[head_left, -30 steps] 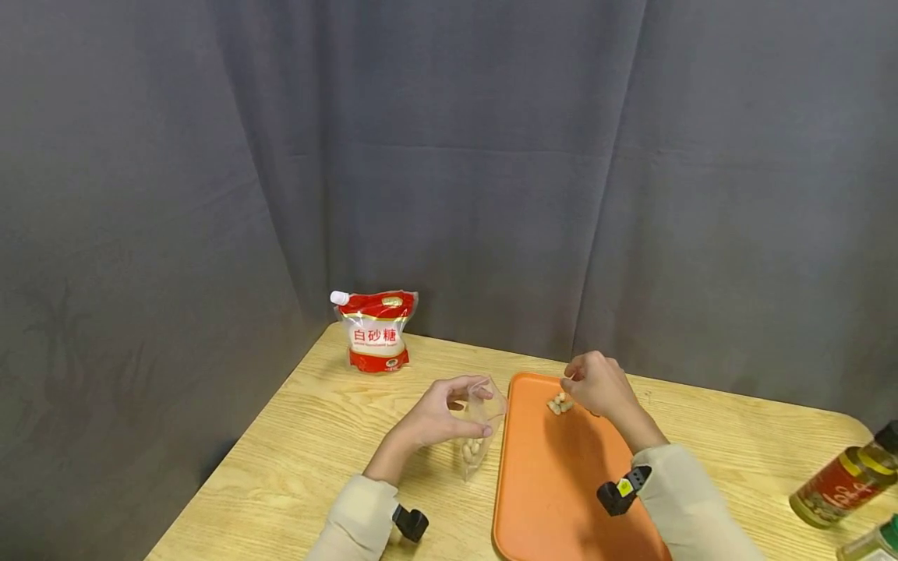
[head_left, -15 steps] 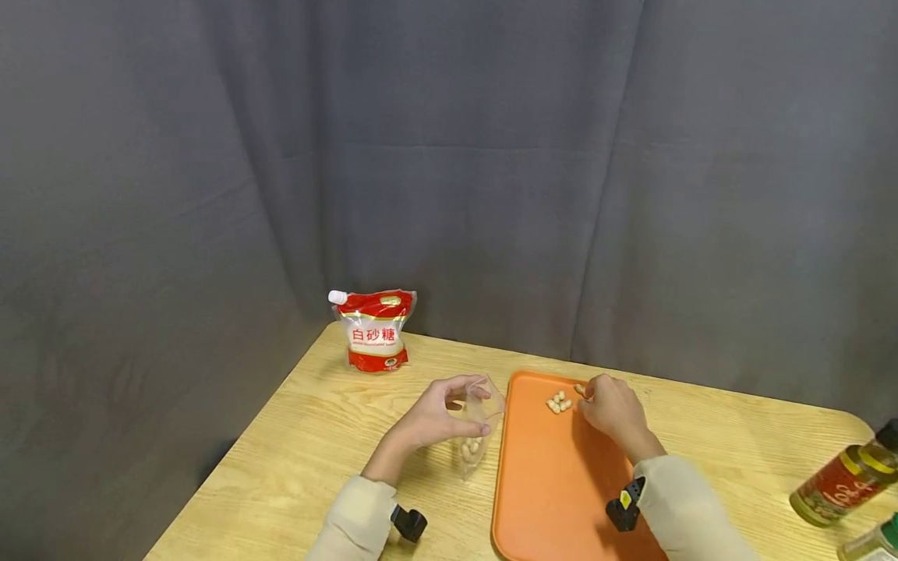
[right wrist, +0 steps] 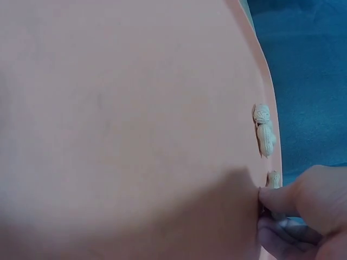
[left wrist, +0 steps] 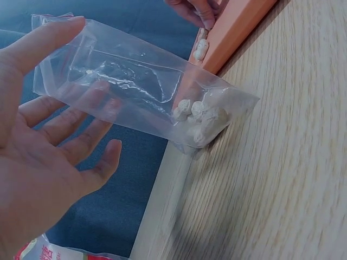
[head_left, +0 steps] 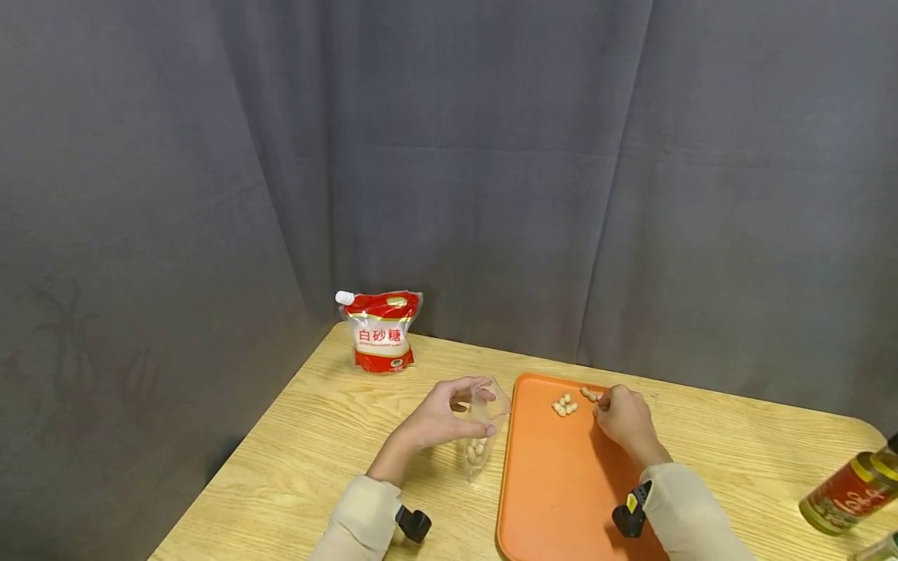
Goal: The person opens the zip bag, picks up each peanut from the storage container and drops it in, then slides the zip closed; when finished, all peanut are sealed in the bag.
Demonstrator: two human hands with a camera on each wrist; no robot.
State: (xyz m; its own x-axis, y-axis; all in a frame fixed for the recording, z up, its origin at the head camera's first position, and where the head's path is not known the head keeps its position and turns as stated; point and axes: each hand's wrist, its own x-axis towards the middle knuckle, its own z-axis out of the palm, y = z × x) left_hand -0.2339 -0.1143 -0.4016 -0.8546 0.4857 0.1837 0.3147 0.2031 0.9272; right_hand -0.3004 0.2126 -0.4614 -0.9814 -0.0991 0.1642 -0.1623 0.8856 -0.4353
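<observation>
My left hand (head_left: 442,417) holds a clear zip bag (head_left: 484,436) upright over the table, with the thumb at one side of its mouth and the fingers at the other. Several unshelled peanuts (left wrist: 198,119) lie in the bottom of that bag. Over the far edge of the orange tray (head_left: 547,491), my right hand (head_left: 624,421) has thumb and fingertips on a peanut (right wrist: 272,179), which they partly hide. A small cluster of peanuts (head_left: 563,405) lies on the tray to the left of this hand.
A red and white sugar pouch (head_left: 382,335) with a white cap stands at the back left of the table (head_left: 337,428). At the right lies or leans a red-labelled bottle (head_left: 849,495), with part of another container (head_left: 880,549) below it. Grey curtain (head_left: 463,171) hangs behind.
My right hand has moved from above the peanut cluster rightward and down to the peanut at the tray's far edge. The left hand and the bag have stayed nearly still.
</observation>
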